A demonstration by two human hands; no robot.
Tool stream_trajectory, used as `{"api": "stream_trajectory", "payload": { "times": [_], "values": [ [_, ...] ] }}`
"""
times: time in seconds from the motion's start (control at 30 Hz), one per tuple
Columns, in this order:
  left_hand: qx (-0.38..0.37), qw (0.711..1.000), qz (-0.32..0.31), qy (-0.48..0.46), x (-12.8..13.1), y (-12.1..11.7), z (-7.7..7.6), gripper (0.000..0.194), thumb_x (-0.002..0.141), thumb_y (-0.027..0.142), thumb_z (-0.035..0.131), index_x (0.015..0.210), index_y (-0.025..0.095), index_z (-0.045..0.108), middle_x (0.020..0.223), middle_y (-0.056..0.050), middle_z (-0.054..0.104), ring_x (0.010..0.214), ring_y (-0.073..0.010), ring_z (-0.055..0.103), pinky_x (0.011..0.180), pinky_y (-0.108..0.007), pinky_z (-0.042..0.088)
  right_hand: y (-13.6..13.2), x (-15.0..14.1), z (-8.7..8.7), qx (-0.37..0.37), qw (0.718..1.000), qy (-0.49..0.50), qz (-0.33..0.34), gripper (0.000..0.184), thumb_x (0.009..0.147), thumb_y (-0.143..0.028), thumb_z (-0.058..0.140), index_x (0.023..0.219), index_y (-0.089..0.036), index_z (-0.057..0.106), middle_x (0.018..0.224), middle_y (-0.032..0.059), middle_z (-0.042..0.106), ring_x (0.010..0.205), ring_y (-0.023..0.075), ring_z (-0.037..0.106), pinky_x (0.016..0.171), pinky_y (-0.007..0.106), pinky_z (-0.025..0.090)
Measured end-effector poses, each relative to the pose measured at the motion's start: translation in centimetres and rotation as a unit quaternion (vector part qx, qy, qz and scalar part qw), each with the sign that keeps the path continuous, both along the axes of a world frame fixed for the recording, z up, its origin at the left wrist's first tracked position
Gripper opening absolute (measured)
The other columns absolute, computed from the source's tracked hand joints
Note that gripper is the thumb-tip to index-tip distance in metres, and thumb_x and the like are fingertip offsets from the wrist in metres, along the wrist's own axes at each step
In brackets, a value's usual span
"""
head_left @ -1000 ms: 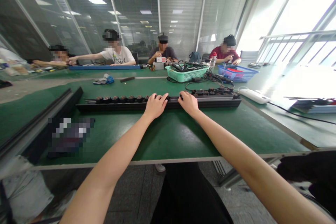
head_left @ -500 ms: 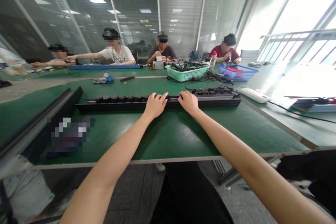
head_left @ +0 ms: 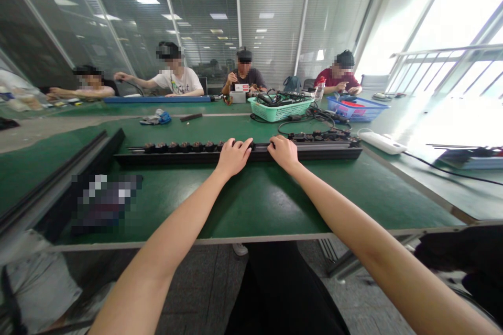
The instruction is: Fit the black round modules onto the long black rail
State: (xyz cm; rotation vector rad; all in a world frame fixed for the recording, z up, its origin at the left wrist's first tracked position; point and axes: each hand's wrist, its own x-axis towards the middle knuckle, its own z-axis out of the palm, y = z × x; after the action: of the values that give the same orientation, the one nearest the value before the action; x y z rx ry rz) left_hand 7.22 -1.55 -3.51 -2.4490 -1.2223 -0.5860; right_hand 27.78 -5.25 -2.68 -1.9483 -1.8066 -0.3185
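A long black power strip (head_left: 176,156) with a row of round sockets lies across the green table (head_left: 255,204), far from me. My left hand (head_left: 232,157) rests on its middle, fingers curled over the top edge. My right hand (head_left: 283,152) sits just to the right of it, fingers also curled onto the strip. Both arms are stretched straight forward. What the fingertips press on is hidden.
Black rails (head_left: 58,178) lie along the left side. A teal basket (head_left: 279,110) of cables, a blue basket (head_left: 356,110) and a white power strip (head_left: 383,142) sit behind and right. Several people work at the far side.
My hands stay on the strip almost unmoved. The person in the white shirt across the table has raised an outstretched arm.
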Motion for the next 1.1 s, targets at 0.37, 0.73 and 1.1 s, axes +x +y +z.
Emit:
{"api": "stream_trajectory", "payload": {
  "times": [0.37,0.73,1.1],
  "values": [
    [-0.005,1.000,0.007,0.003,0.07,-0.34,0.20,0.054,0.114,0.037,0.034,0.161,0.021,0.052,0.141,-0.013,0.072,0.135,-0.0363,0.054,0.116,-0.051,0.044,-0.03,0.09,0.06,0.001,1.000,0.001,-0.008,0.036,0.106,-0.026,0.045,0.123,-0.021,0.076,0.123,0.0117,0.075,0.109,0.0254,0.071,0.087,0.031,0.050],
    [-0.005,1.000,-0.001,-0.005,-0.04,-0.04,0.03,0.054,0.113,0.039,0.033,0.161,0.022,0.052,0.139,-0.014,0.073,0.134,-0.0352,0.054,0.114,-0.051,0.044,-0.18,0.11,0.19,-0.008,1.000,-0.004,-0.015,0.038,0.106,-0.025,0.044,0.127,-0.021,0.075,0.123,0.0139,0.073,0.109,0.0267,0.070,0.088,0.033,0.051],
    [-0.002,1.000,0.000,-0.002,-0.03,0.01,0.00,0.053,0.114,0.038,0.034,0.161,0.022,0.052,0.138,-0.014,0.073,0.133,-0.0353,0.055,0.114,-0.050,0.044,-0.44,-0.02,0.40,-0.016,0.999,-0.019,-0.029,0.034,0.106,-0.023,0.044,0.124,-0.019,0.073,0.124,0.0151,0.073,0.108,0.0270,0.071,0.089,0.034,0.050]
  ]
}}
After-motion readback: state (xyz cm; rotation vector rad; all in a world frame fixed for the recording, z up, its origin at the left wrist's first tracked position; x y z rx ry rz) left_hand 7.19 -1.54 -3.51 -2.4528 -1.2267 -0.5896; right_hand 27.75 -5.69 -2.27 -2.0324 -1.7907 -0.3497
